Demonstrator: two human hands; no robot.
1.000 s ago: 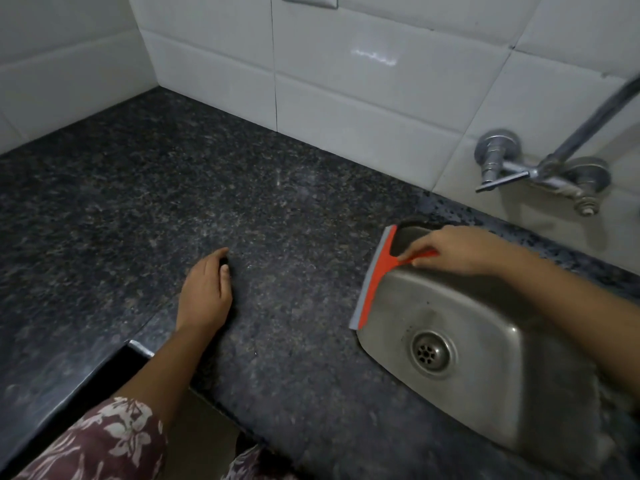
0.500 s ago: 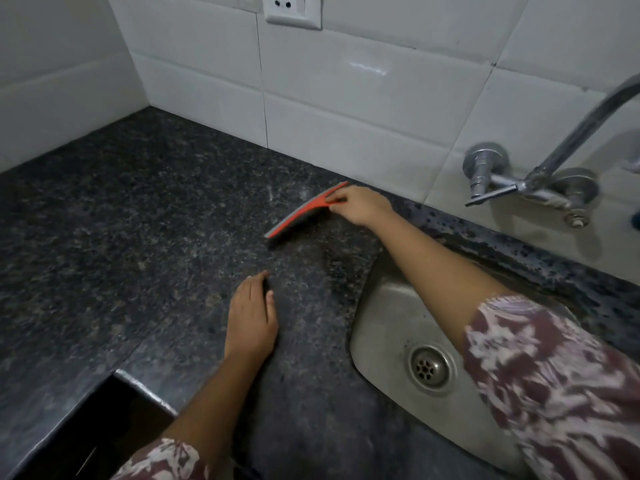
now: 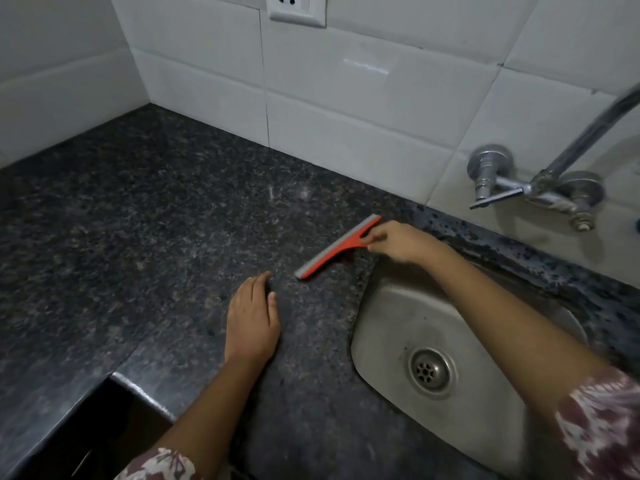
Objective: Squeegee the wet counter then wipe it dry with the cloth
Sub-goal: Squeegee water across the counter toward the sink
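Note:
An orange squeegee (image 3: 332, 249) with a grey rubber blade lies blade-down on the dark speckled granite counter (image 3: 156, 220), just left of the sink's back corner. My right hand (image 3: 401, 242) grips its short handle from the right, the arm reaching across the sink. My left hand (image 3: 252, 317) rests flat on the counter, palm down, a little below and left of the blade's lower end, holding nothing. No cloth is in view.
A steel sink (image 3: 388, 306) with a round drain (image 3: 431, 370) is set into the counter at the right. A chrome wall tap (image 3: 533, 187) juts out above it. White tiles and a socket (image 3: 298, 8) back the counter. The counter's front edge (image 3: 138, 393) drops away at lower left.
My right hand carried the squeegee from the sink rim up to the counter near the wall, then drew it back toward the sink. My left hand stayed flat on the counter.

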